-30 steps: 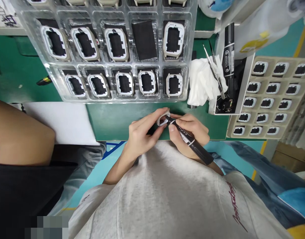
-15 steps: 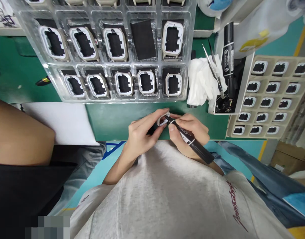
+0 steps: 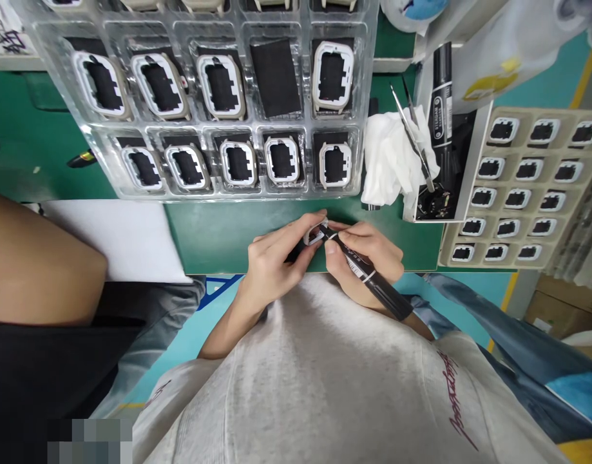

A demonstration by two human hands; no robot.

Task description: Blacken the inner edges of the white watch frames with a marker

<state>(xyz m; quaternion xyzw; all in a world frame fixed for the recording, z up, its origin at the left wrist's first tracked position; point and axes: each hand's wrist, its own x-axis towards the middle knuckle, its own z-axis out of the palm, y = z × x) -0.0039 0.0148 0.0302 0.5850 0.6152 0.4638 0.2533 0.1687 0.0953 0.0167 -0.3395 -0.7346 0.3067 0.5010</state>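
Observation:
Close to the table's front edge, my left hand [image 3: 279, 254] pinches a small pale watch case frame [image 3: 315, 233] between thumb and fingers; part of it is hidden. My right hand [image 3: 368, 254] is closed around a black marker pen [image 3: 387, 293], its thick end slanting down toward my body. The marker's tip reaches the frame's right side inside the opening; exact contact is too small to make out. Beyond my hands, a clear plastic tray [image 3: 189, 125] holds many similar watch case frames on black pads, one pocket showing only its pad.
Right of the tray lie a crumpled white cloth [image 3: 387, 161], tweezers [image 3: 411, 138] and another black marker [image 3: 442, 96] over an open box [image 3: 472, 164]. A beige tray [image 3: 522, 183] of frames is at far right. Another person's arm [image 3: 39, 258] is at left, beside a white sheet [image 3: 112, 235].
The view has shifted very slightly. Both hands keep almost the same pose, with the marker still at the frame.

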